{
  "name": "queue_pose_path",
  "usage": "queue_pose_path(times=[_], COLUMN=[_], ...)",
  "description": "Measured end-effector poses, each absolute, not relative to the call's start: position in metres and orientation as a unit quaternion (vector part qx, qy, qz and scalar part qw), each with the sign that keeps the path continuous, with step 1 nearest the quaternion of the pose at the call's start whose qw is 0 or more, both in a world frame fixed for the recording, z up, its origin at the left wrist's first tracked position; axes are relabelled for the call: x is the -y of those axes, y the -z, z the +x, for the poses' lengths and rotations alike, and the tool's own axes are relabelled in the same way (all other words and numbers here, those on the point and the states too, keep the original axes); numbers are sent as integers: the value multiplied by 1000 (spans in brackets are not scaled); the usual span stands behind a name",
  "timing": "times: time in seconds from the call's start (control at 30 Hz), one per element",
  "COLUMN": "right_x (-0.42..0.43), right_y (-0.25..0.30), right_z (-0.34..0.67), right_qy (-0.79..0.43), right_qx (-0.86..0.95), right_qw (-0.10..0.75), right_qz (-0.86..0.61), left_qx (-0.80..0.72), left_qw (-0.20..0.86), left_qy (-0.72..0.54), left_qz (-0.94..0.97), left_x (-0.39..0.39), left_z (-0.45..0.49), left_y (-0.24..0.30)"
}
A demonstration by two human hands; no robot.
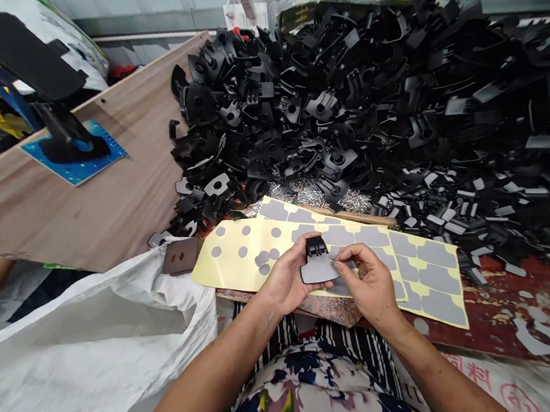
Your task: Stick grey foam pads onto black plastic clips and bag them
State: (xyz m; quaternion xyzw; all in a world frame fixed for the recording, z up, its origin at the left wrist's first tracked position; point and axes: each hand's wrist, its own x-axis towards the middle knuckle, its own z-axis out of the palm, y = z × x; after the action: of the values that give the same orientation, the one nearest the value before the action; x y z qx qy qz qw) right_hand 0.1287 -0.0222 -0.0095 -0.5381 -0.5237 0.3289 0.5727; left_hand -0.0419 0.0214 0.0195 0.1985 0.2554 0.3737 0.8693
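Observation:
My left hand [287, 281] grips a small black plastic clip part [316, 254] whose flat face carries a grey pad. My right hand [367, 278] pinches the right edge of that grey pad with thumb and forefinger. Both hands hover over a yellow backing sheet [242, 267] with grey adhesive pads and round dots, and a second yellow sheet [429, 280] lies to the right.
A huge heap of black plastic clip parts [365, 88] fills the table behind. A wooden board [79, 203] at left bears a black stand on a blue mat [73, 160]. A white sack [86, 343] lies lower left. Small metal pieces [314, 194] glitter near the heap.

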Motion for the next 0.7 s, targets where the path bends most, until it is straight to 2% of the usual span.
queue_pose_path(times=[0.27, 0.53, 0.63, 0.7], right_x=[25, 32, 31, 29], right_y=[2, 15, 8, -1], right_z=[124, 113, 118, 129], right_qy=[-209, 24, 90, 80], right_qx=[621, 750, 737, 712], right_qw=[513, 399, 358, 356], right_qz=[-554, -527, -567, -600], left_qx=[-292, -396, -399, -398], left_qw=[834, 635, 624, 646], left_qy=[-381, -529, -554, -557], left_qz=[272, 401, 381, 338], left_x=[-13, -3, 0, -1], left_z=[-41, -20, -22, -26], left_y=[-22, 1, 6, 5])
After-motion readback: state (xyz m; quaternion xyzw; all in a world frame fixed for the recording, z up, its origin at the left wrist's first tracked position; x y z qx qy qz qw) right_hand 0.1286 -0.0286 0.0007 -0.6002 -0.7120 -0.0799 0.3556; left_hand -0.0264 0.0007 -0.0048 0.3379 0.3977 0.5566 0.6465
